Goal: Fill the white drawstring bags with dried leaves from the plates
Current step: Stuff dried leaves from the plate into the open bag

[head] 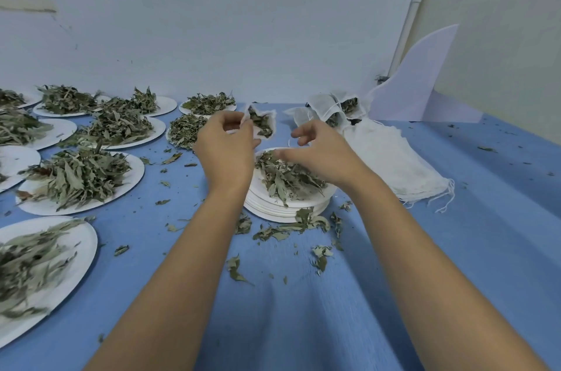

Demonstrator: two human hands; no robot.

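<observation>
Grey-green dried leaves (76, 176); white plates (133, 170); white bags (391, 155); plain blue tablecloth (455, 249).

We see soft, even, cool-toned light, with only faint shadows under the stack of white paper plates (273, 210). Wide-angle distortion bends the edges, and the leaf-heaped white plate (82, 241) at lower left is smeared with blur.

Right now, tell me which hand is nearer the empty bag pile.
Right. The right hand is just left of the empty bag pile; the left hand, gripping a bag, is farther left.
</observation>
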